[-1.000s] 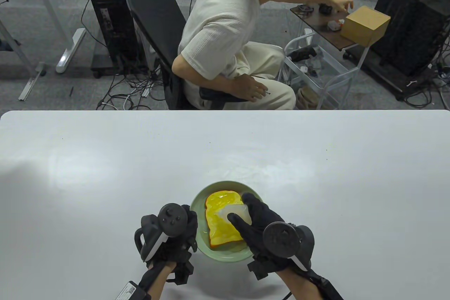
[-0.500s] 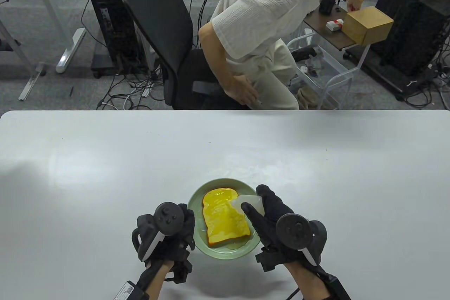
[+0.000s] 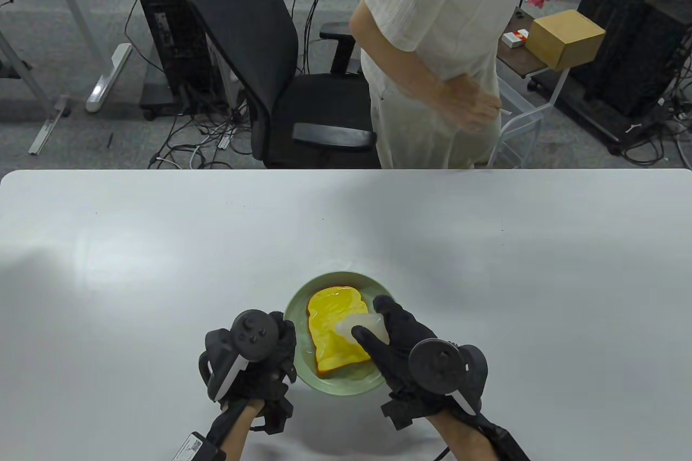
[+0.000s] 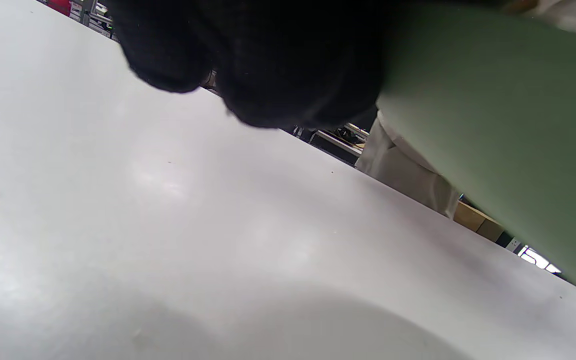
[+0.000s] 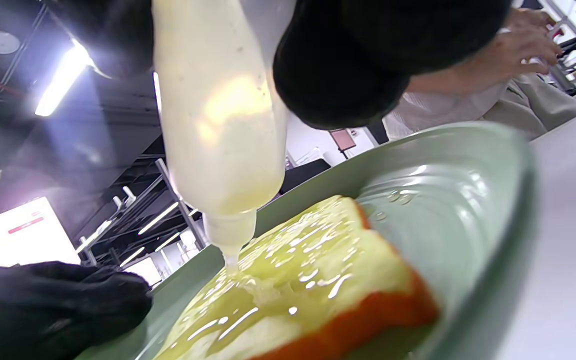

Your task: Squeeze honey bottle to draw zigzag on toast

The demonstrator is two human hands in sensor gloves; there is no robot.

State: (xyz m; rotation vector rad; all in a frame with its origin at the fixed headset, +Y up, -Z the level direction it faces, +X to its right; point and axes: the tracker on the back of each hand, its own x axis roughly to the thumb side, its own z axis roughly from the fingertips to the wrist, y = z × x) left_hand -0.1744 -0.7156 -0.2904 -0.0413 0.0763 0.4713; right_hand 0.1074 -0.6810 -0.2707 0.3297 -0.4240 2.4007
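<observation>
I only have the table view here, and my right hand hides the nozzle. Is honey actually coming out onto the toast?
Observer: Yes. In the right wrist view the honey bottle points nozzle down, with a thin stream joining it to the toast.
Operator: Any honey gone off the bread?
Observer: A few clear droplets sit on the green plate beside the crust.
Operator: And my left hand?
Observer: The left hand is at the plate's left rim; the left wrist view shows the fingers against the plate's outer wall.
</observation>
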